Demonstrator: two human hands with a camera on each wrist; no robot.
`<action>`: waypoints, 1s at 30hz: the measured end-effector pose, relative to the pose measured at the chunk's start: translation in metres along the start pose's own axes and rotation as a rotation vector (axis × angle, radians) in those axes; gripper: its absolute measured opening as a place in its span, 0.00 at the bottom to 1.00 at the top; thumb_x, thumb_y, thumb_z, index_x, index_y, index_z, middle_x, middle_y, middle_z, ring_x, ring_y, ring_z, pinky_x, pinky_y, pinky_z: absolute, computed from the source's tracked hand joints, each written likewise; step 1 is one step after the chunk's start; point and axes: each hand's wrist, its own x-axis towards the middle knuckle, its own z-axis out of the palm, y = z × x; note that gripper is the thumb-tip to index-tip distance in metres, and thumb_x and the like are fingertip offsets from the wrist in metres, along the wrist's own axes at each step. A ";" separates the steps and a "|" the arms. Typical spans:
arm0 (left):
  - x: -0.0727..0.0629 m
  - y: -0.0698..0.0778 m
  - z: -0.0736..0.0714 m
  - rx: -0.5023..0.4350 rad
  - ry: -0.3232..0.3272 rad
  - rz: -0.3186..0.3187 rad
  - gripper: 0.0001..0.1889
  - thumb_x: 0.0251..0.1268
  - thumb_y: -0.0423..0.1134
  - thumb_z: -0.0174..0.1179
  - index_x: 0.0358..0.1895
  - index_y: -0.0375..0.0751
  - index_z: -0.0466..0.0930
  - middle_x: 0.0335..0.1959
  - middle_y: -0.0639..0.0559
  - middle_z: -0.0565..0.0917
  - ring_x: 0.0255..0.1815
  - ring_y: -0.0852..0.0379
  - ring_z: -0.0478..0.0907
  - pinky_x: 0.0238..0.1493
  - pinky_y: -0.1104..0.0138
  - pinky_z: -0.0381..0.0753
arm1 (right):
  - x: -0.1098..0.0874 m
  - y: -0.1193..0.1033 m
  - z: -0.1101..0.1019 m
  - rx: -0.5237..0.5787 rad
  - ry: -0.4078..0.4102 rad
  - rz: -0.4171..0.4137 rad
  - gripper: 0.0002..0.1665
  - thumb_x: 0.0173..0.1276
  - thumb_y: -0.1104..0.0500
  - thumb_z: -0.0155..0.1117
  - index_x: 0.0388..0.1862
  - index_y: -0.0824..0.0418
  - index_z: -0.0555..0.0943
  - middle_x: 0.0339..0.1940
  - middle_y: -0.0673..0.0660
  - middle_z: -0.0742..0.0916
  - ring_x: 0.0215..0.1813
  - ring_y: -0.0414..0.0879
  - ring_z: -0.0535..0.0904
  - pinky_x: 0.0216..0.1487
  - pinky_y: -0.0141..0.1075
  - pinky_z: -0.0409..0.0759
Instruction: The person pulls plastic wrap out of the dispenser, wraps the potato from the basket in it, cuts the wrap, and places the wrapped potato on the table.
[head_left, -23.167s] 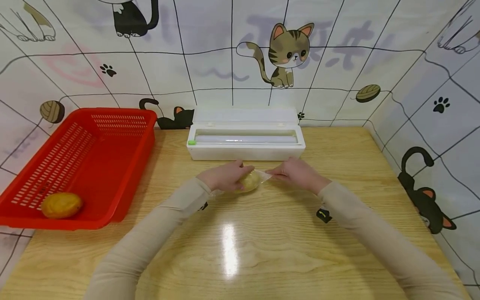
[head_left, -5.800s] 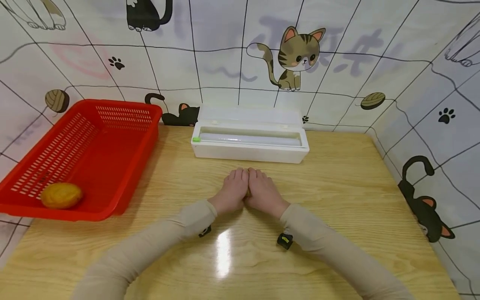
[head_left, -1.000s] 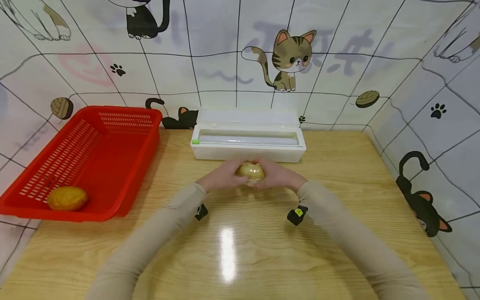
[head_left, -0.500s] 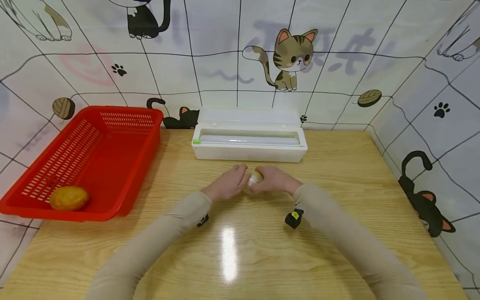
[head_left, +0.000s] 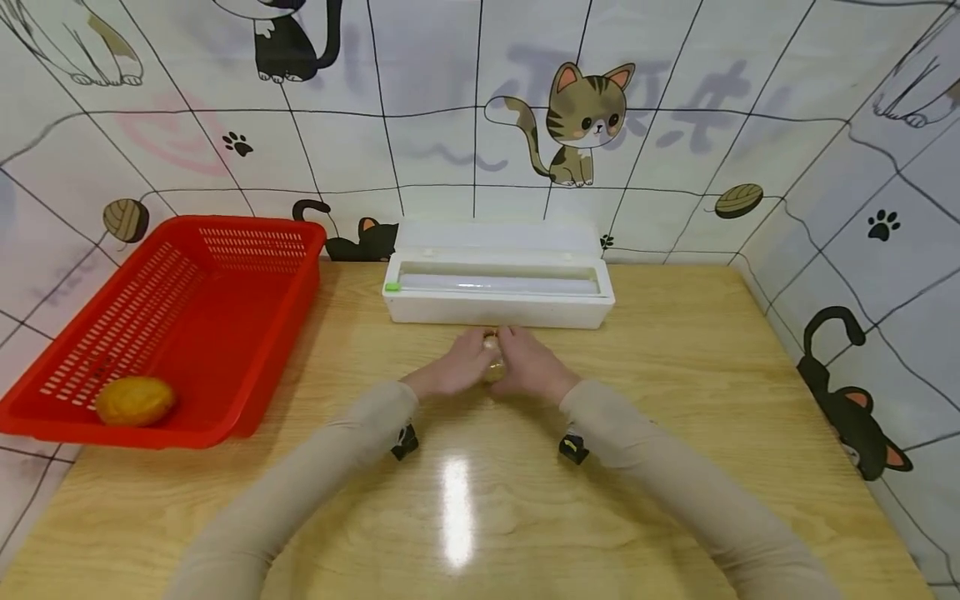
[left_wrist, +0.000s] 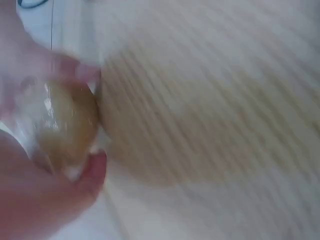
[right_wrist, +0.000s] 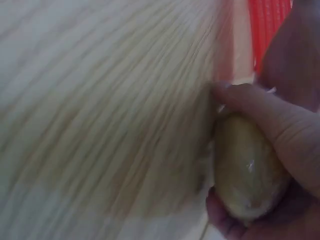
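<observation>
White grid-printed walls (head_left: 431,150) with cartoon cats (head_left: 588,121) back a pale wood-grain tabletop (head_left: 675,333), where your left hand (head_left: 456,365) and right hand (head_left: 529,365) curl around a smooth, yellow-brown oval item (right_wrist: 245,160), glossy and apparently already wrapped in clear plastic film (left_wrist: 48,106). One yellow oval fruit (head_left: 135,402), seemingly unwrapped, lies inside the red perforated plastic basket (head_left: 225,325); beyond your hands stands an open white rectangular box (head_left: 498,314).

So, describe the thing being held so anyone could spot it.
On the wooden table, find the white box. In front, the left hand and right hand hold a pale oval; shiny clear film distinguishes it from the yellow oval in the red basket.
</observation>
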 end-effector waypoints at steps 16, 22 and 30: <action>0.006 0.004 0.002 0.539 0.015 -0.028 0.44 0.57 0.36 0.66 0.71 0.21 0.49 0.69 0.29 0.59 0.67 0.36 0.62 0.57 0.46 0.71 | -0.010 -0.020 0.013 -0.439 0.284 -0.109 0.47 0.62 0.49 0.70 0.66 0.79 0.61 0.63 0.74 0.72 0.64 0.66 0.68 0.57 0.55 0.73; -0.001 0.010 0.008 0.632 0.089 0.016 0.40 0.60 0.31 0.62 0.69 0.18 0.50 0.69 0.26 0.58 0.68 0.35 0.60 0.59 0.49 0.71 | -0.009 -0.017 0.017 -0.558 0.282 -0.125 0.44 0.67 0.53 0.66 0.67 0.82 0.59 0.67 0.75 0.68 0.68 0.64 0.65 0.63 0.49 0.69; -0.002 0.008 0.008 0.539 0.112 0.050 0.42 0.56 0.36 0.70 0.66 0.16 0.56 0.56 0.27 0.73 0.57 0.38 0.73 0.59 0.55 0.72 | -0.016 -0.014 0.015 -0.403 0.294 -0.028 0.52 0.59 0.55 0.73 0.69 0.80 0.56 0.70 0.74 0.65 0.71 0.63 0.61 0.65 0.50 0.66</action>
